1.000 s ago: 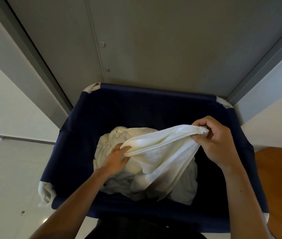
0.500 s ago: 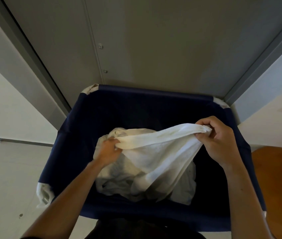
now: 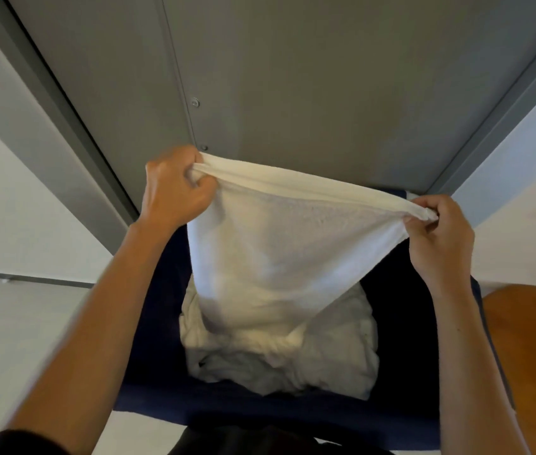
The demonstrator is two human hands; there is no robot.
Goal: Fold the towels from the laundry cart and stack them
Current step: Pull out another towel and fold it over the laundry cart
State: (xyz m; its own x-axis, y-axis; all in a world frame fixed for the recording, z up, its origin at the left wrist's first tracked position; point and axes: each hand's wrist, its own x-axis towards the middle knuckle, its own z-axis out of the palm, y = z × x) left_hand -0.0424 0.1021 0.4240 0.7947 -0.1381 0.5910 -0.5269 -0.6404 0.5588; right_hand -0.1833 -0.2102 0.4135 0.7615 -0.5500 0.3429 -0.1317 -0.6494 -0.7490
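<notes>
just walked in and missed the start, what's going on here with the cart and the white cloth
A person is pulling one white towel up out of a navy laundry cart. The left hand and right hand each grip an end of its top edge, holding it stretched above the cart. Its lower end hangs down to the pile of crumpled towels inside. Nothing is folded yet, and no stack is in view.
</notes>
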